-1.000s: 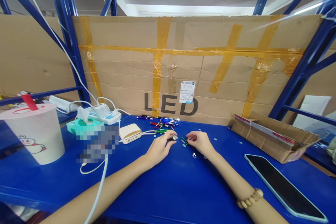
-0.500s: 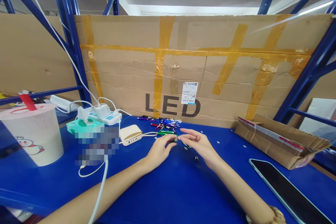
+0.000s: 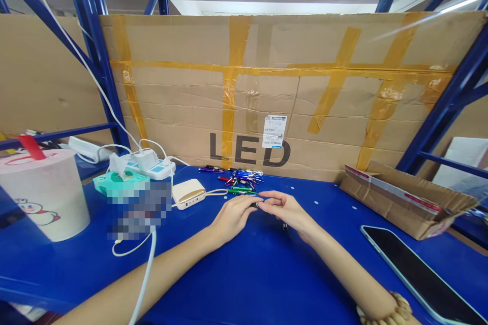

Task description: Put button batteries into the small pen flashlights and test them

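Head view: the blue tabletop (image 3: 229, 284) ends at the back against the foot of an upright cardboard panel (image 3: 183, 91), and its front edge shows at lower left. Bare blue surface spreads between the two forearms down to the bottom of the picture, and another stretch lies between the right forearm and the phone (image 3: 417, 269). Beyond the phone, an open cardboard box (image 3: 385, 204) bounds the right side. On the left, a paper cup (image 3: 48, 195), the power strip (image 3: 156, 167) and a cream-and-gold power bank (image 3: 188, 194) take up room, and a white cable (image 3: 144, 277) crosses in front of the left forearm.

Near the middle, the two hands meet, fingertips touching or nearly so. The left hand (image 3: 234, 217) has its thumb and fingers drawn together on a small green piece (image 3: 254, 205), only a sliver of which shows. The right hand (image 3: 284, 209) brings its bent fingers and thumb to the same spot; whether they pinch anything I cannot tell. Just behind the fingertips lie a green pen (image 3: 239, 190) and a jumble of coloured pens and clips (image 3: 244, 179). A tiny dark metal part (image 3: 284, 226) sits beside the right hand, partly hidden by it.
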Tool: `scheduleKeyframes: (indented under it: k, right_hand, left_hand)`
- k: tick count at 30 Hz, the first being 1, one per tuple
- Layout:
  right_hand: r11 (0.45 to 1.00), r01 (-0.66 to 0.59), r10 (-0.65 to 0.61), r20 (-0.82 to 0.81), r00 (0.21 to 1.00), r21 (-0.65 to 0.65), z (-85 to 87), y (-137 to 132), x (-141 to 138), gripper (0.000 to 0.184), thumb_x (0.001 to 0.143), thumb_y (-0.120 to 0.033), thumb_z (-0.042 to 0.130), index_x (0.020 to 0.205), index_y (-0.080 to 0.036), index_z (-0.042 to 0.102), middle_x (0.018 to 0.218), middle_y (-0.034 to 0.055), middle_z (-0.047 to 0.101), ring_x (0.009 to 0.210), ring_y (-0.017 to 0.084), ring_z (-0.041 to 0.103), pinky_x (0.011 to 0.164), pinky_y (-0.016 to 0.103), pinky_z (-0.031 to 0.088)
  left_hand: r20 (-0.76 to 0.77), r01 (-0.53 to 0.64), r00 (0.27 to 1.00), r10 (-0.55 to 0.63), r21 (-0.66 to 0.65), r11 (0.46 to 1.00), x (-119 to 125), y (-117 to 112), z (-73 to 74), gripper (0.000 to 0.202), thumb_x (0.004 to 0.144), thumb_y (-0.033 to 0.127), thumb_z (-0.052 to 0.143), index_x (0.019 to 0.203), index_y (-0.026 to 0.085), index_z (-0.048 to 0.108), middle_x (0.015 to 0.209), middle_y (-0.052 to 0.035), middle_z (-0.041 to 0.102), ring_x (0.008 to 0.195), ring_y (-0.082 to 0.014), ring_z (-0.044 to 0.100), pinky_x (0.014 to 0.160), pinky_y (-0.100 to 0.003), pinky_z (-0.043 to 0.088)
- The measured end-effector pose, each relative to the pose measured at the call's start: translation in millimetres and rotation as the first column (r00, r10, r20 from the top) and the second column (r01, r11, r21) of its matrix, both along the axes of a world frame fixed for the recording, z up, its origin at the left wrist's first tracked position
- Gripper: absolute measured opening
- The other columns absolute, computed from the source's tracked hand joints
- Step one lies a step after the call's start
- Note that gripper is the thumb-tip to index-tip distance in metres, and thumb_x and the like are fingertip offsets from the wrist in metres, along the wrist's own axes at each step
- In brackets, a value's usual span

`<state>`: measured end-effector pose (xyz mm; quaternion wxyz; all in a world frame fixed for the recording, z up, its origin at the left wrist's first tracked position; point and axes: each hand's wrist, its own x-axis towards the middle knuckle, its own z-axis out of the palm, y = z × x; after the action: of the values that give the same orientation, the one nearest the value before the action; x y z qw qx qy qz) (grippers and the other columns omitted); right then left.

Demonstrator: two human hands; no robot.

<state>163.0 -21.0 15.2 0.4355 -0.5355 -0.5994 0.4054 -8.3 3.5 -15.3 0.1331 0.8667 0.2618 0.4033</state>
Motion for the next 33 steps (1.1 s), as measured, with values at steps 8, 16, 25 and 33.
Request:
scheduleKeyframes:
  k: [8, 16, 25, 33]
  right_hand:
    - [0.946, 0.038, -0.211, 0.526, 0.824, 0.321, 11.4, 3, 34, 0.022, 0.065, -0.042, 0.062, 0.075, -0.023, 0.067, 0.073, 0.0008, 0.067, 0.056, 0.013, 0.058, 0.055, 0.025, 0.045]
    - [0.963, -0.197, 0.261, 0.457, 0.850, -0.183, 2.2, 0, 48, 0.017, 0.048, -0.031, 0.073, 0.056, -0.019, 0.065, 0.051, 0.0006, 0.062, 0.041, 0.012, 0.054, 0.038, 0.021, 0.041]
    - [0.984, -0.143, 0.073, 0.501, 0.862, 0.104, -5.8, 11, 42, 0.013, 0.052, -0.014, 0.067, 0.064, -0.018, 0.065, 0.060, 0.0002, 0.064, 0.056, 0.013, 0.058, 0.054, 0.023, 0.048]
    - [0.934, 0.015, -0.180, 0.435, 0.882, 0.357, 6.2, 12, 41, 0.016, 0.069, -0.019, 0.058, 0.084, -0.016, 0.065, 0.079, 0.0049, 0.068, 0.065, 0.015, 0.062, 0.064, 0.027, 0.051]
  left_hand:
    - [0.180, -0.144, 0.966, 0.185, -0.221, 0.965, -3, 9, 2.1, 0.022, 0.086, 0.022, 0.038, 0.108, 0.022, 0.037, 0.095, -0.0049, 0.062, 0.090, -0.0151, 0.060, 0.083, -0.032, 0.045]
    - [0.030, -0.075, 0.996, 0.081, -0.163, 0.984, 5, -9, 6.3, 0.018, 0.086, 0.020, 0.035, 0.103, 0.022, 0.037, 0.100, -0.0052, 0.060, 0.098, -0.0154, 0.058, 0.085, -0.030, 0.044]
    - [-0.153, -0.104, 0.984, 0.097, -0.043, 0.994, 8, -13, 7.1, 0.024, 0.087, 0.019, 0.033, 0.110, 0.023, 0.042, 0.107, -0.0034, 0.061, 0.092, -0.0167, 0.056, 0.083, -0.033, 0.039]
    - [-0.146, -0.110, 0.985, 0.095, -0.101, 0.989, 10, -19, 9.3, 0.027, 0.088, 0.020, 0.030, 0.112, 0.023, 0.042, 0.105, -0.0023, 0.060, 0.089, -0.0158, 0.052, 0.081, -0.031, 0.039]
